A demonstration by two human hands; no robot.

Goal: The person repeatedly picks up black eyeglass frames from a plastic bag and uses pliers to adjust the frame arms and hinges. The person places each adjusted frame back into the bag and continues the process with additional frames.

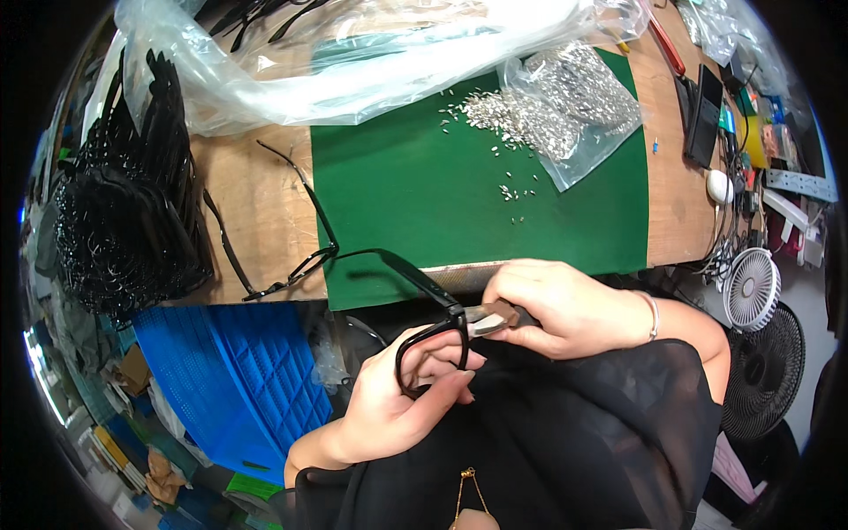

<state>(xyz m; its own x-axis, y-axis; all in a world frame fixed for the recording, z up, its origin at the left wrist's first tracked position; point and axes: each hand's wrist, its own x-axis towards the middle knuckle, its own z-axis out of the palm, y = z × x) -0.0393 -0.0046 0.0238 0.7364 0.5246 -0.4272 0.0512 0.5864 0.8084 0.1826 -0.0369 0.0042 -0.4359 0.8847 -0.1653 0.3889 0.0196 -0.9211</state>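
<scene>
My left hand is closed around the rim of a black eyeglass frame, held just in front of the table edge. One of its temples stretches away over the green mat. My right hand grips a pair of pliers, whose metal jaws meet the frame at its hinge corner. The pliers' handles are mostly hidden by my fingers. Left of the mat, a second black eyeglass frame lies on the wooden tabletop with its temples spread.
Small silvery pieces spill from a clear bag on the mat. Black eyeglass frames pile up at the left. Plastic sheeting covers the back. A blue crate stands below left; a phone and white fan are at right.
</scene>
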